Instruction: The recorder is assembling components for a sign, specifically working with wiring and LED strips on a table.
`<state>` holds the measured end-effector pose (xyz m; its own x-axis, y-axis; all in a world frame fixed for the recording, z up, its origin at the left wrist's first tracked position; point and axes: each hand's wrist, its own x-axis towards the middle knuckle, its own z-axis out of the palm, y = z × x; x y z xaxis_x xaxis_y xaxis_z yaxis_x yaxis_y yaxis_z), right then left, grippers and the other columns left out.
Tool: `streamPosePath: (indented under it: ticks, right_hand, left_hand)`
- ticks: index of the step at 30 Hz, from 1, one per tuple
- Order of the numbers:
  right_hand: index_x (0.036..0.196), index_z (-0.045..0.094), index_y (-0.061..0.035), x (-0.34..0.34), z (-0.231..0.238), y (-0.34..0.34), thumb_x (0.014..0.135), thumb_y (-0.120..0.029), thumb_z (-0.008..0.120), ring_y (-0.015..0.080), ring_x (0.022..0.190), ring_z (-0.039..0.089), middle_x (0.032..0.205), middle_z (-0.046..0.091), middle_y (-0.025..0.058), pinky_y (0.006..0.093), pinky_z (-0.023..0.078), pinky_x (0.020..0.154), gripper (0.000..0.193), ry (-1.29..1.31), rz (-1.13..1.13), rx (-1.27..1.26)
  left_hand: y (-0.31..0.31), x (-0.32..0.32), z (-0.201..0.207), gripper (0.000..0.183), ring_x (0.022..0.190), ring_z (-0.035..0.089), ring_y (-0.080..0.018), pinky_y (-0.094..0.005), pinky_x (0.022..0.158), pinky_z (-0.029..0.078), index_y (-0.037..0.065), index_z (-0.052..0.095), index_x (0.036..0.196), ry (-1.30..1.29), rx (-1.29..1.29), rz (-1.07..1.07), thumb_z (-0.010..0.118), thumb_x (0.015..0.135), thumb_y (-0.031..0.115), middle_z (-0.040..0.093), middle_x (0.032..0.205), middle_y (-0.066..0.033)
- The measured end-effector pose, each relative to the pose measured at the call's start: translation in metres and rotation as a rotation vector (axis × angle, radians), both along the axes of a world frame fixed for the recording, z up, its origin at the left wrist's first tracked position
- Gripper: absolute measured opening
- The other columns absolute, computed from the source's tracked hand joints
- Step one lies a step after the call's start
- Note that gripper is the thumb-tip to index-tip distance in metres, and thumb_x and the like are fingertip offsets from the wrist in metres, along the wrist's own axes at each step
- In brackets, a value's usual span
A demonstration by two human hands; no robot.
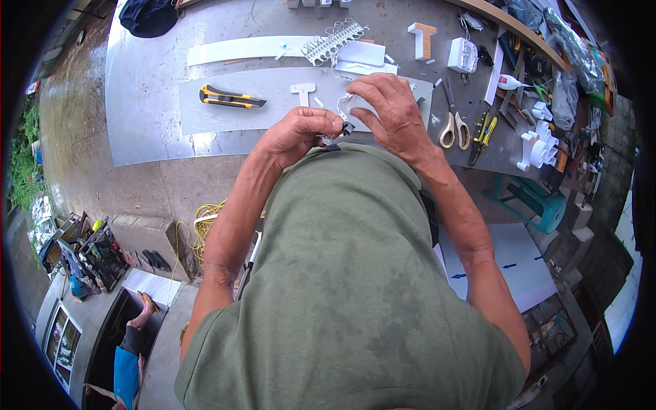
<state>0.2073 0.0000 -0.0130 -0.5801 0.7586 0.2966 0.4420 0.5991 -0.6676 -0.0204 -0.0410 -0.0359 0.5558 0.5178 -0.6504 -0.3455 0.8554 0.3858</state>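
Note:
My left hand (301,133) is closed, pinching a small black clip-like piece (348,128) between thumb and forefinger, close to my body at the table's near edge. A thin white wire (339,106) loops up from this piece. My right hand (389,113) is curved beside it, thumb and forefinger apart, with the wire near the fingertips. Beyond my hands lies a row of small white modules joined by wires (333,42). A white T-shaped letter (303,92) rests on the pale sheet (198,109), near a yellow and black utility knife (232,97).
Scissors (451,123) and yellow-handled pliers (486,131) lie to the right, among white letter shapes (540,147) and loose tools. Another T-shaped letter (422,41) stands farther back. A teal stool (547,212) is below the table, and a yellow cord (201,232) lies on the floor. Another person (128,369) is at lower left.

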Motion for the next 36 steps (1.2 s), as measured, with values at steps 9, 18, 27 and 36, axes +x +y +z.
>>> streamPosePath:
  ticks: [9, 18, 27, 36]
  right_hand:
    - [0.096, 0.073, -0.0016, 0.002, 0.034, -0.037, 0.089, -0.017, 0.078, 0.0161, 0.074, 0.063, 0.086, 0.068, 0.0064, 0.0312, 0.050, 0.064, 0.018, 0.134, -0.435, -0.603]
    - [0.102, 0.074, 0.0023, 0.006, 0.018, -0.040, 0.092, -0.016, 0.075, 0.0084, 0.077, 0.066, 0.087, 0.074, 0.0054, 0.0247, 0.054, 0.070, 0.020, 0.257, -0.475, -0.938]
    - [0.101, 0.072, 0.0030, 0.007, 0.013, -0.044, 0.094, -0.015, 0.073, 0.0068, 0.069, 0.061, 0.081, 0.072, 0.0043, 0.0235, 0.051, 0.063, 0.019, 0.277, -0.421, -0.970]
    - [0.099, 0.067, 0.0029, 0.008, 0.006, -0.047, 0.097, -0.017, 0.069, 0.0080, 0.067, 0.062, 0.082, 0.070, 0.0056, 0.0222, 0.048, 0.058, 0.020, 0.478, -0.412, -1.152]
  left_hand:
    - [0.001, 0.020, 0.004, 0.016, 0.086, 0.059, -0.0060, -0.0243, 0.079, 0.042, 0.007, 0.072, 0.103, 0.159, 0.190, 0.019, 0.073, 0.092, 0.017, 0.069, 0.094, 0.0023]
    - [0.005, 0.025, 0.013, 0.023, 0.087, 0.062, -0.0091, -0.0257, 0.083, 0.046, 0.003, 0.075, 0.103, 0.315, 0.381, -0.033, 0.077, 0.091, 0.022, 0.072, 0.092, -0.0019]
    - [0.011, 0.024, 0.020, 0.028, 0.086, 0.064, -0.0113, -0.0282, 0.082, 0.051, -0.002, 0.075, 0.101, 0.532, 0.496, -0.200, 0.078, 0.090, 0.023, 0.073, 0.089, -0.0054]
    - [0.000, 0.034, 0.008, 0.024, 0.089, 0.061, -0.0093, -0.0270, 0.086, 0.048, 0.001, 0.071, 0.099, 0.366, 0.482, -0.047, 0.071, 0.096, 0.024, 0.069, 0.091, -0.0022]
